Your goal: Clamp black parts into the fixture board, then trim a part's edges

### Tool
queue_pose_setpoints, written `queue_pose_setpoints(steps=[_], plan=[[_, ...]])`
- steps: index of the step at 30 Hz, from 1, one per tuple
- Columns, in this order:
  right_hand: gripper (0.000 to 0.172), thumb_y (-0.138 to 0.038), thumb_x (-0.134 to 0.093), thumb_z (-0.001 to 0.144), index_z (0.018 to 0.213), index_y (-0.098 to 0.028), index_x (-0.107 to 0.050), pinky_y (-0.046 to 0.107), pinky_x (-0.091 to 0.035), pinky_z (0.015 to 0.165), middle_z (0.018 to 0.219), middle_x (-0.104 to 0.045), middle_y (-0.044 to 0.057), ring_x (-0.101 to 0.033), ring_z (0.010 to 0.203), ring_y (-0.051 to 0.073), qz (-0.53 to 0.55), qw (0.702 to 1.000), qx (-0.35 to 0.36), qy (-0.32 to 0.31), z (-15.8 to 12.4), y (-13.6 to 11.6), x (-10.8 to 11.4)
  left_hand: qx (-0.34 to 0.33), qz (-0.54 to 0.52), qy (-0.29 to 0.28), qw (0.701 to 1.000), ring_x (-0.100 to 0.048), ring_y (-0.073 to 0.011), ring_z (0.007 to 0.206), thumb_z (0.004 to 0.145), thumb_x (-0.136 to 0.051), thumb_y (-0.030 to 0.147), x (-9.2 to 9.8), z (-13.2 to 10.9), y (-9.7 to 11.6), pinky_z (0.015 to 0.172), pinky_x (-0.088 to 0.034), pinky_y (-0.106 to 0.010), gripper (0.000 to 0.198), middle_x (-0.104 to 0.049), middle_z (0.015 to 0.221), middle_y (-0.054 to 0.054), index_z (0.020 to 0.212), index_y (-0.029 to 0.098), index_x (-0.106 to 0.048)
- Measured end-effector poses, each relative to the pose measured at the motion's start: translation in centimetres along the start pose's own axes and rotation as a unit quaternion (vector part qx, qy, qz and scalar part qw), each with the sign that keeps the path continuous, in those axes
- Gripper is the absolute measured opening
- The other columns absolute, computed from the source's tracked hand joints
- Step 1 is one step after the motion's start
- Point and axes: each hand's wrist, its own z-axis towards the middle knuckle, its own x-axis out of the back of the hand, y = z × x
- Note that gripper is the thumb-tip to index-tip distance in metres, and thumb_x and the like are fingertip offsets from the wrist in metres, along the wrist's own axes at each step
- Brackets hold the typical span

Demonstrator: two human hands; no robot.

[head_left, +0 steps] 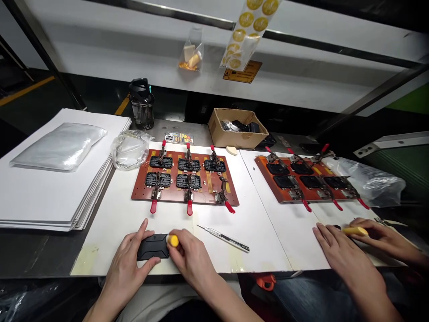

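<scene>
My left hand (126,257) lies around the left side of a flat black plastic panel (152,247), thumb at its near edge and fingers at its far edge. Between the fingers of my right hand (191,255) is a small yellow round-ended cylinder (173,240), at the panel's right end. What the cylinder's lower end looks like is hidden. A utility knife (224,238) rests on the white table sheet to the right. Farther back, a red-brown fixture board (170,196) carries several black plastic parts under red-handled toggle clamps; its near right position holds no part.
To the right, a co-worker's hands (348,259) hold another yellow cylinder (355,231) before a second clamp board (278,193). White sheets (40,197) are stacked at left. Behind stand a cardboard box (231,135), a dark bottle (142,107) and a clear bag (130,150).
</scene>
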Motion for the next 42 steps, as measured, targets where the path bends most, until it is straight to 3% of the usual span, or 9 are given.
queue_pose_setpoints(steps=[3, 8, 13, 18, 26, 33, 35, 38, 42], plan=[[0.009, -0.013, -0.061, 0.086, 0.090, -0.021, -0.062, 0.022, -0.036, 0.062, 0.083, -0.060, -0.002, -0.054, 0.068, 0.012, 0.006, 0.996, -0.005, -0.091, -0.2, -0.8, 0.6, -0.003, 0.004, -0.002, 1.000, -0.051, -0.0220, 0.127, 0.093, -0.066, 0.039, -0.1, 0.0, -0.1, 0.109, -0.044, -0.043, 0.088, -0.062, 0.132, 0.000, 0.160, 0.040, -0.008], [0.019, -0.021, -0.053, 0.095, 0.112, -0.019, -0.063, 0.024, -0.042, 0.074, 0.096, -0.063, 0.004, -0.057, 0.080, 0.015, 0.011, 0.999, 0.010, 0.028, 0.5, -0.3, 1.1, -0.014, 0.005, 0.006, 1.000, -0.051, -0.0224, 0.127, 0.093, -0.066, 0.039, -0.1, 0.1, -0.1, 0.110, -0.043, -0.043, 0.087, -0.062, 0.132, 0.000, 0.160, 0.039, -0.010], [0.007, -0.019, -0.065, 0.083, 0.085, -0.023, -0.070, 0.020, -0.034, 0.055, 0.072, -0.062, -0.003, -0.055, 0.060, 0.011, -0.012, 0.975, 0.024, -0.219, -1.7, -0.5, 3.3, -0.015, 0.006, 0.000, 1.000, -0.051, -0.0231, 0.127, 0.094, -0.064, 0.038, 0.0, 0.0, -0.1, 0.108, -0.044, -0.044, 0.086, -0.062, 0.133, -0.001, 0.160, 0.039, -0.010], [0.022, -0.024, -0.057, 0.095, 0.115, -0.021, -0.065, 0.022, -0.044, 0.072, 0.096, -0.066, 0.002, -0.059, 0.077, 0.013, 0.010, 1.000, -0.013, 0.019, 0.5, -0.9, 2.0, -0.023, 0.007, -0.005, 1.000, -0.051, -0.0224, 0.128, 0.094, -0.065, 0.038, 0.2, -0.1, -0.1, 0.110, -0.042, -0.043, 0.084, -0.061, 0.132, -0.002, 0.160, 0.039, -0.012], [0.010, -0.018, -0.067, 0.078, 0.069, -0.023, -0.065, 0.021, -0.037, 0.055, 0.061, -0.058, -0.004, -0.056, 0.055, 0.012, -0.065, 0.988, 0.038, -0.136, -4.8, -0.6, 2.6, -0.021, 0.002, -0.014, 1.000, -0.049, -0.0235, 0.128, 0.095, -0.063, 0.032, 0.3, 0.1, 0.2, 0.109, -0.043, -0.044, 0.083, -0.060, 0.134, -0.002, 0.159, 0.039, -0.011], [0.014, -0.027, -0.056, 0.097, 0.111, -0.026, -0.057, 0.020, -0.038, 0.060, 0.077, -0.065, -0.005, -0.059, 0.065, 0.012, -0.056, 0.996, -0.059, -0.024, 0.3, -2.1, 2.7, 0.028, -0.089, 0.067, 0.993, -0.054, -0.0262, 0.120, 0.088, -0.070, 0.048, 0.8, -2.2, 0.2, 0.106, -0.041, -0.044, 0.086, -0.060, 0.126, -0.004, 0.158, 0.036, -0.022], [0.017, -0.034, -0.056, 0.101, 0.115, -0.024, -0.056, 0.023, -0.038, 0.061, 0.079, -0.068, -0.003, -0.063, 0.068, 0.016, -0.132, 0.989, -0.057, 0.015, 3.0, -2.1, 1.2, 0.160, -0.255, 0.124, 0.946, -0.060, -0.0247, 0.106, 0.088, -0.064, 0.059, 1.5, -3.9, 0.8, 0.098, -0.047, -0.040, 0.078, -0.062, 0.122, -0.005, 0.154, 0.030, -0.032], [0.033, -0.036, -0.057, 0.101, 0.131, -0.022, -0.053, 0.027, -0.037, 0.060, 0.092, -0.072, 0.006, -0.068, 0.073, 0.024, -0.229, 0.970, -0.069, 0.033, 4.7, -2.0, -0.7, 0.323, -0.555, 0.130, 0.756, -0.061, -0.0193, 0.076, 0.092, -0.050, 0.067, 2.4, -6.4, 2.2, 0.065, -0.052, -0.031, 0.065, -0.068, 0.105, -0.008, 0.135, 0.019, -0.052], [0.029, -0.036, -0.053, 0.104, 0.130, -0.025, -0.054, 0.027, -0.043, 0.067, 0.103, -0.069, 0.004, -0.066, 0.077, 0.018, -0.109, 0.993, -0.014, 0.050, 2.7, -3.2, -1.1, 0.361, -0.733, 0.046, 0.575, -0.059, -0.0166, 0.065, 0.094, -0.055, 0.059, 2.7, -7.9, 3.9, 0.052, -0.050, -0.027, 0.050, -0.070, 0.093, -0.011, 0.106, 0.012, -0.070]])
